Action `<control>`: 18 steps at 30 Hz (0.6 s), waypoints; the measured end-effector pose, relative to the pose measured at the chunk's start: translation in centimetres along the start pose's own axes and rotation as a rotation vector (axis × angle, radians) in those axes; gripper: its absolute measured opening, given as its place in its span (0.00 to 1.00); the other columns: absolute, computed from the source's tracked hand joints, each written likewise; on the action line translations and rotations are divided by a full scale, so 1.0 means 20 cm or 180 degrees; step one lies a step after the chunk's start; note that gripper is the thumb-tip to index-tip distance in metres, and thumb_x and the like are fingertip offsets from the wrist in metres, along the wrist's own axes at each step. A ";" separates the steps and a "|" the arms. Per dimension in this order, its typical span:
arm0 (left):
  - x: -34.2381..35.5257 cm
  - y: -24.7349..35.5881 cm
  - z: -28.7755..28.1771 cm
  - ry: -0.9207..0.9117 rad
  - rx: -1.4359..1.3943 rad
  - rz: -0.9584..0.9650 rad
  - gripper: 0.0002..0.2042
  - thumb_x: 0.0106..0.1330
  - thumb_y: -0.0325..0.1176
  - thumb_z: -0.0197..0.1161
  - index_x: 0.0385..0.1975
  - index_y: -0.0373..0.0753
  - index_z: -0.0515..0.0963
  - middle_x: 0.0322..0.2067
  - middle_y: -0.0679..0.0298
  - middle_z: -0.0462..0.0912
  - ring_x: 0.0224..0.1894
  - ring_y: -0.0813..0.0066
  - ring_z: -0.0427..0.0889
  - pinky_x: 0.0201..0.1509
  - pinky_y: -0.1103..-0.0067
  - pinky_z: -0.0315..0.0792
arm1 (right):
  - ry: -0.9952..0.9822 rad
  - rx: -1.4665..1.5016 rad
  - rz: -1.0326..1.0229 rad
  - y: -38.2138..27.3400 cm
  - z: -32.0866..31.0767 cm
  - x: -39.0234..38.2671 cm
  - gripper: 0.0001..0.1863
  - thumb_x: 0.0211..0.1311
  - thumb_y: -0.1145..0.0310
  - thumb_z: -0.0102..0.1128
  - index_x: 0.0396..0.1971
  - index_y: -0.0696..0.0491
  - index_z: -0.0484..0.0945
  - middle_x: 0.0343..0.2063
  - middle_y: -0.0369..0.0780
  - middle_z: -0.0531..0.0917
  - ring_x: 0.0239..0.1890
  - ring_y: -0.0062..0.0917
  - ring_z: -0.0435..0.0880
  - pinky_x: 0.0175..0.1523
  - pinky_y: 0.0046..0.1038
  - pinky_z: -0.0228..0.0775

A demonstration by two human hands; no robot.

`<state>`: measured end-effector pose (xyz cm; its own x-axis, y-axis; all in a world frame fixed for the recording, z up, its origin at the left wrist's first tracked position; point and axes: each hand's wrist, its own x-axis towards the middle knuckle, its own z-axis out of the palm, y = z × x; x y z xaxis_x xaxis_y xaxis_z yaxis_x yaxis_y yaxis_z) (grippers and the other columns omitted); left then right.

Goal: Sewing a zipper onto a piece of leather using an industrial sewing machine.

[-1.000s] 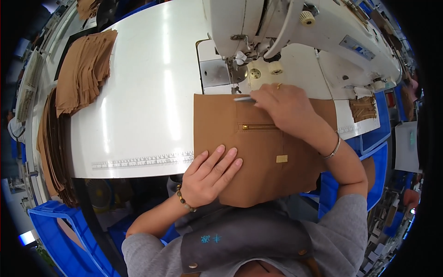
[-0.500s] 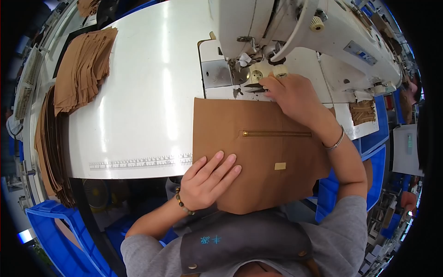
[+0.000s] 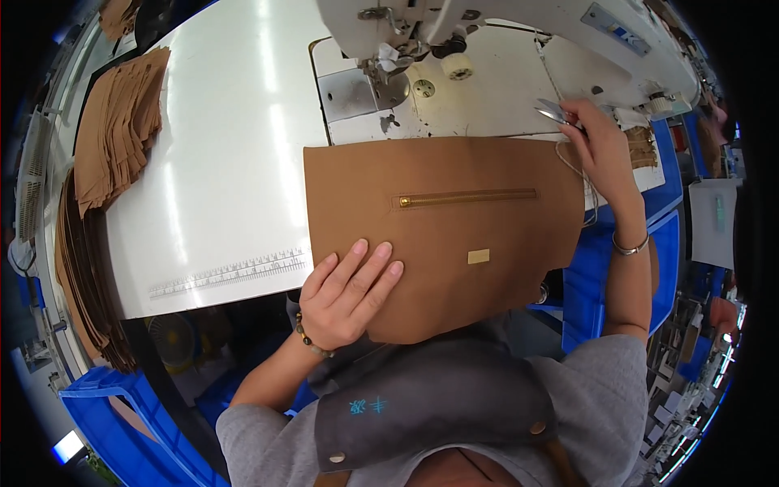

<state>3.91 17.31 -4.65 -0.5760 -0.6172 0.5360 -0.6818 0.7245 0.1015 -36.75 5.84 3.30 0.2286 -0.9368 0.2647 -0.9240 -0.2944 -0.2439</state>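
A brown fabric panel (image 3: 438, 243) lies partly on the white table and hangs over its front edge toward my lap. It bears a zipper (image 3: 466, 198) and a small pale label (image 3: 479, 256). My left hand (image 3: 349, 288) rests flat on the panel's left part, fingers stretched out. Beyond the panel's far right corner, my right hand (image 3: 599, 142) is closed around small metal thread snips (image 3: 558, 112), their blades pointing left. A cord (image 3: 580, 170) hangs beside that hand. The sewing machine (image 3: 422, 40) stands behind the panel, its needle area apart from the fabric.
Stacks of brown cut pieces (image 3: 122, 130) lie at the table's left, some draped over the edge. Blue crates (image 3: 138, 414) stand low on the left, and another blue crate (image 3: 584, 284) on the right. A printed ruler (image 3: 227, 273) runs along the table's front.
My right hand has moved right with the snips, away from the needle area to the panel's far right corner. My left hand stays on the panel.
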 end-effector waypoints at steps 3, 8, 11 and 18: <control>0.01 0.01 0.01 0.0086 0.0027 0.0042 0.15 0.69 0.33 0.59 0.50 0.49 0.88 0.54 0.64 0.88 0.61 0.65 0.83 0.70 0.71 0.65 | 0.0123 -0.0677 -0.0123 0.09 -0.06 -0.10 0.12 0.66 0.71 0.64 0.48 0.54 0.81 0.42 0.43 0.85 0.44 0.40 0.84 0.49 0.38 0.77; 0.01 0.02 0.01 -0.0018 0.0124 -0.0018 0.15 0.71 0.32 0.57 0.52 0.50 0.87 0.54 0.65 0.88 0.61 0.66 0.83 0.71 0.72 0.63 | 0.0275 0.0357 -0.0552 -0.06 0.09 -0.02 0.10 0.67 0.64 0.64 0.37 0.55 0.81 0.37 0.41 0.84 0.42 0.41 0.83 0.47 0.39 0.76; -0.02 0.03 0.01 -0.0082 0.0164 0.0034 0.15 0.71 0.31 0.56 0.52 0.48 0.87 0.55 0.63 0.88 0.62 0.63 0.82 0.71 0.70 0.64 | -0.0243 0.0585 -0.0594 -0.25 0.23 0.07 0.19 0.63 0.53 0.68 0.34 0.53 0.75 0.32 0.41 0.81 0.40 0.40 0.83 0.45 0.39 0.74; -0.07 -0.04 -0.04 0.0411 0.0465 -0.0051 0.28 0.74 0.43 0.63 0.66 0.30 0.71 0.66 0.43 0.74 0.69 0.41 0.72 0.71 0.54 0.65 | 0.0250 0.0872 -0.1131 -0.33 0.05 -0.12 0.18 0.66 0.49 0.65 0.36 0.50 0.78 0.31 0.37 0.82 0.35 0.38 0.85 0.37 0.36 0.77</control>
<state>5.58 17.86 -4.91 -0.5084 -0.5768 0.6394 -0.7540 0.6569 -0.0069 -30.83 9.91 3.36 0.4830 -0.7547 0.4440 -0.6750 -0.6439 -0.3601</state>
